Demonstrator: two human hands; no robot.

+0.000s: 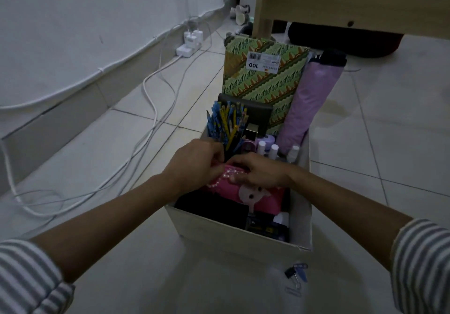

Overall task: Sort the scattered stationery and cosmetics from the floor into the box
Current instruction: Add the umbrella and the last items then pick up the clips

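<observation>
A white cardboard box (233, 238) stands on the tiled floor, packed with things. Both hands reach into its middle. My left hand (194, 161) and my right hand (260, 170) pinch the top edge of a pink pouch (258, 200) with a pale animal face and a beaded strap. Behind them stand a bunch of blue and yellow pencils (226, 124), small white-capped bottles (267, 148), a green patterned book (265, 75) and a folded lilac umbrella (306, 104). Dark items fill the near end of the box. A black binder clip (293, 273) and paper clips lie on the floor in front.
White cables (151, 109) trail over the floor at the left to a power strip (187, 48) by the wall. A wooden furniture leg (263, 4) and panel stand behind the box, with a dark bundle under it. Bare tiles lie to the right.
</observation>
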